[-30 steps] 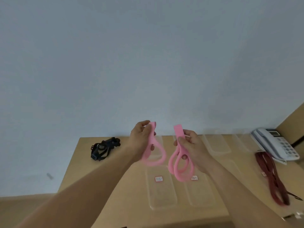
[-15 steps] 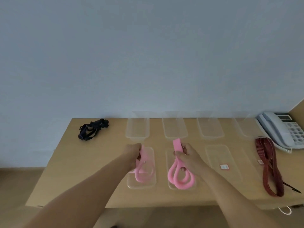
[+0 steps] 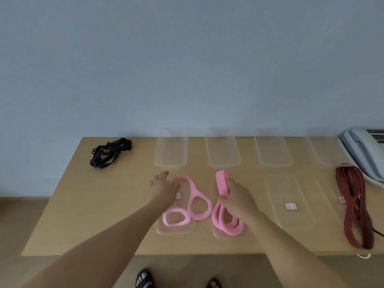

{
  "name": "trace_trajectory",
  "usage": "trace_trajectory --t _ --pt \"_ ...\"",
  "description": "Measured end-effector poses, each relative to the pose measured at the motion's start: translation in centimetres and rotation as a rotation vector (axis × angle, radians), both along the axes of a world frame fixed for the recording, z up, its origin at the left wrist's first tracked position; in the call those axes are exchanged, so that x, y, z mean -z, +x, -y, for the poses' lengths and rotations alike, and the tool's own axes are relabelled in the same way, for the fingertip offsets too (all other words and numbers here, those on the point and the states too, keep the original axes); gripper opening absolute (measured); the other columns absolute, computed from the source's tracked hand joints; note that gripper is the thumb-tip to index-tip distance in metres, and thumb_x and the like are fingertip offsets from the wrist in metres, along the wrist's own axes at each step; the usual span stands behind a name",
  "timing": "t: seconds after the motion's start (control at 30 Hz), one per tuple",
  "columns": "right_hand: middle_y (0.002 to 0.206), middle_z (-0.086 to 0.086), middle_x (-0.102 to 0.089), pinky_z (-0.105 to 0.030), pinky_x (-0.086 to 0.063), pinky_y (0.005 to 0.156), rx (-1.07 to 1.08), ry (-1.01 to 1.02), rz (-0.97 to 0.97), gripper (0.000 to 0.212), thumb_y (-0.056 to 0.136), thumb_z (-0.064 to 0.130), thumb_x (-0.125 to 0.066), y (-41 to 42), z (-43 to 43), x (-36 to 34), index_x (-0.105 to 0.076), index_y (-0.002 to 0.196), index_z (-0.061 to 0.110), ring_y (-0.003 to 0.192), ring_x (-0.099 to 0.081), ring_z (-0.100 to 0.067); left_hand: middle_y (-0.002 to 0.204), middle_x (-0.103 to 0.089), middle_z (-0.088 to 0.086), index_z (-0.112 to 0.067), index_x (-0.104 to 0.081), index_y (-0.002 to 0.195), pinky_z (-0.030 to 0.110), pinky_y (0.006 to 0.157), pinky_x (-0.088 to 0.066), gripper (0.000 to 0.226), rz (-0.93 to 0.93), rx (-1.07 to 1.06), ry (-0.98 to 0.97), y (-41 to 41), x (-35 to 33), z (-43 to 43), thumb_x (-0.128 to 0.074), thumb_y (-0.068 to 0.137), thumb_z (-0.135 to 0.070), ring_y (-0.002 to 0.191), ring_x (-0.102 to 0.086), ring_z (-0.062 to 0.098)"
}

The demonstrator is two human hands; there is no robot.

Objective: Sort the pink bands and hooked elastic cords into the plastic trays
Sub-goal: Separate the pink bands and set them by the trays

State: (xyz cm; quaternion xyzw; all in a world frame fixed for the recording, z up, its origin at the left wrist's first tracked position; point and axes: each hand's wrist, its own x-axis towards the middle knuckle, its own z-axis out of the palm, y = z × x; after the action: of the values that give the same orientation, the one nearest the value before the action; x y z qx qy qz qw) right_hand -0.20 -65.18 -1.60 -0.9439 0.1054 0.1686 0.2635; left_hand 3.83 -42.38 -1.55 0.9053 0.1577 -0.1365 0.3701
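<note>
One pink band [image 3: 198,206] lies looped over the front-left clear tray [image 3: 175,231], spilling past its right rim. My left hand [image 3: 164,189] rests on its far end, fingers curled around it. A second pink band [image 3: 228,225] is folded into the neighbouring front tray [image 3: 217,235]. My right hand [image 3: 238,199] pinches that band near its upright far end. A bundle of dark red hooked elastic cords [image 3: 353,204] lies on the table at the right, untouched.
More clear trays stand on the wooden table: a labelled one [image 3: 288,183] right of my right hand and several in a back row [image 3: 223,150]. A black strap bundle [image 3: 110,152] sits far left, a white telephone [image 3: 365,148] far right. Sandalled feet show below the table edge.
Both hands came down from chest height to the table, lowering a pink band onto each of the two front-left trays. The view tilted down with them.
</note>
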Motion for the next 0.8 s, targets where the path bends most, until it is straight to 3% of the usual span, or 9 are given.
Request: trace_trajectory --t 0.1,0.27,0.37,0.47,0.53,0.67,0.8 --pt "0.120 -0.007 -0.052 -0.037 -0.048 0.085 -0.009 -0.186 0.069 0.051 0.092 0.030 -0.055 -0.1 -0.5 -0.1 -0.038 0.139 0.018 0.109 -0.053 -0.027 0.144 -0.039 0.005 -0.018 -0.039 0.144 0.035 0.104 -0.034 0.062 0.096 0.175 0.161 -1.4 0.1 -0.2 -0.062 0.087 -0.028 0.130 -0.035 0.026" --pt "0.141 -0.006 -0.036 -0.034 -0.047 0.092 -0.033 -0.315 0.135 0.074 0.091 0.037 -0.061 -0.8 -1.1 -0.3 -0.022 0.149 0.015 0.121 -0.045 -0.026 0.148 -0.028 -0.007 -0.031 -0.044 0.135 0.034 0.102 -0.038 0.058 0.068 0.584 0.411 -3.4 1.1 -0.7 -0.061 0.081 -0.045 0.135 -0.026 0.020" --pt "0.139 -0.004 -0.040 -0.032 -0.044 0.092 -0.116 -0.351 0.320 0.060 0.091 0.031 -0.061 -0.8 -1.5 -0.2 -0.035 0.143 0.014 0.118 -0.047 -0.025 0.149 -0.029 -0.004 -0.029 -0.047 0.135 0.035 0.106 -0.034 0.051 0.059 0.645 0.445 -3.5 1.8 -1.6 -0.058 0.087 -0.043 0.140 -0.020 0.020" --pt "0.117 0.001 -0.053 -0.031 -0.046 0.077 -0.275 -0.141 0.307 0.027 0.095 0.029 -0.052 -0.2 -3.6 -0.1 -0.055 0.118 0.016 0.105 -0.055 -0.022 0.145 -0.039 -0.004 -0.028 -0.054 0.131 0.033 0.105 -0.033 0.050 0.218 0.627 0.448 -3.9 1.9 -2.5 -0.063 0.084 -0.044 0.139 -0.027 0.021" --pt "0.111 0.000 -0.054 -0.032 -0.044 0.071 -0.344 -0.138 0.215 0.024 0.094 0.030 -0.049 0.2 -5.3 0.5 -0.056 0.112 0.016 0.097 -0.056 -0.022 0.138 -0.045 -0.003 -0.026 -0.056 0.128 0.034 0.101 -0.037 0.054 0.269 0.552 0.455 -4.5 1.8 -2.8 -0.067 0.079 -0.047 0.131 -0.037 0.023" --pt "0.106 -0.004 -0.058 -0.029 -0.037 0.065 -0.331 -0.173 0.115 0.021 0.095 0.026 -0.049 1.1 -6.8 1.9 -0.058 0.108 0.013 0.088 -0.058 -0.024 0.124 -0.046 0.001 -0.024 -0.046 0.132 0.032 0.084 -0.046 0.057 0.052 0.357 0.439 -4.9 1.3 -3.3 -0.063 0.082 -0.045 0.108 -0.054 0.024" --pt "0.102 -0.002 -0.068 -0.029 -0.043 0.068 -0.217 -0.031 0.104 0.015 0.093 0.018 -0.053 2.2 -6.9 1.4 -0.065 0.101 0.015 0.083 -0.058 -0.020 0.116 -0.057 0.009 -0.019 -0.048 0.130 0.037 0.085 -0.051 0.049 -0.022 0.178 0.179 -4.4 0.7 -3.5 -0.067 0.086 -0.028 0.099 -0.059 0.025"
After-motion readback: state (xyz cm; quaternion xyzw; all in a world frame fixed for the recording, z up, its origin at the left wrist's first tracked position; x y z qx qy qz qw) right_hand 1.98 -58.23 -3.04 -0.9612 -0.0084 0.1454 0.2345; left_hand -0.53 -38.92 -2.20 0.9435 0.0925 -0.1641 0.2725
